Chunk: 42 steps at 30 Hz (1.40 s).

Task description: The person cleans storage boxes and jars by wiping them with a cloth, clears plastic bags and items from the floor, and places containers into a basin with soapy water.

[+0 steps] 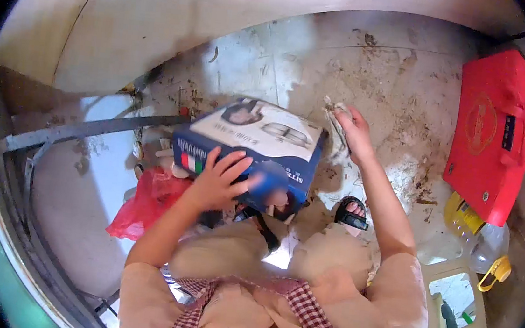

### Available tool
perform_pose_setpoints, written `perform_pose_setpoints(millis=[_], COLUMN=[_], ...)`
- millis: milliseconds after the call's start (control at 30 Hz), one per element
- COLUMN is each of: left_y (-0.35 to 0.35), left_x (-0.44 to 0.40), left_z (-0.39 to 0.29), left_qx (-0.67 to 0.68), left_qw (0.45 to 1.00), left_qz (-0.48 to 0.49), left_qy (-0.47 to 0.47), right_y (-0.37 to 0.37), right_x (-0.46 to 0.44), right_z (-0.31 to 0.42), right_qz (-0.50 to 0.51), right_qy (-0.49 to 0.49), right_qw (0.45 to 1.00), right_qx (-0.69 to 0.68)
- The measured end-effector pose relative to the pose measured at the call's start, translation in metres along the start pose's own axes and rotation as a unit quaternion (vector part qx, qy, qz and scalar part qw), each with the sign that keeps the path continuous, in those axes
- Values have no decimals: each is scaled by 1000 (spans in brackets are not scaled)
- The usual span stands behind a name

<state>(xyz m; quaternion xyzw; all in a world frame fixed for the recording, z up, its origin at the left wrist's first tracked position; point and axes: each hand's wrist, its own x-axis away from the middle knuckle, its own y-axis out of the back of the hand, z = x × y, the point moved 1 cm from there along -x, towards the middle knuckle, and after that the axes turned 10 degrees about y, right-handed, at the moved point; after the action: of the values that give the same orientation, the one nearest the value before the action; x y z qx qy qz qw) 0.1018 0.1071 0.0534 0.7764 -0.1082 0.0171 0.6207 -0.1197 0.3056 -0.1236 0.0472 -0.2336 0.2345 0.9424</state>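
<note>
A blue-and-white cardboard box (pixel 272 130), printed with a picture of a pan-like appliance, is in front of my knees. My left hand (pixel 223 176) is on its near side, fingers spread over the blue edge and holding it steady. Right of the box, my right hand (pixel 356 134) is closed around a crumpled, dirty pale rag (pixel 338 128). The rag hangs beside the box's right edge; whether it touches the box I cannot tell. Beneath the left forearm lies a red plastic bag (pixel 153 200).
A red case (pixel 491 133) with a handle stands at the right wall. Near it are a yellow-capped clear plastic bottle (pixel 490 249) and a cream plastic container (pixel 452 306). A metal frame (pixel 93 128) runs along the left. Dirt and debris cover the floor (pixel 402 114).
</note>
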Motion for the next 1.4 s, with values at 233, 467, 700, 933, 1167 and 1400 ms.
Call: perform_pose_setpoints(millis=[233,467,700,933,1167,1400], left_y=[40,-13,-25,-36,-26,-59], left_x=[-38,-36,8,33,33,65], left_z=[-18,-47,-25,2,-2,1], left_qx=[196,172,104,243,245,261], left_qw=[958,864,821,742,720,745], left_qz=[67,-227,-199,-262,-261,-289], left_qy=[198,415,526,567,595,541], right_y=[-16,-61,-87,-151,-222,-215], right_x=[65,101,118,110,-1,86], right_z=[38,13,20,48,43,96], right_qz=[139,108,187,185,0,202], right_qy=[-51,268,266,578,382,505], right_qw=[968,957,935,795,919,837], right_qx=[-202,-17,-141,-12,96,53])
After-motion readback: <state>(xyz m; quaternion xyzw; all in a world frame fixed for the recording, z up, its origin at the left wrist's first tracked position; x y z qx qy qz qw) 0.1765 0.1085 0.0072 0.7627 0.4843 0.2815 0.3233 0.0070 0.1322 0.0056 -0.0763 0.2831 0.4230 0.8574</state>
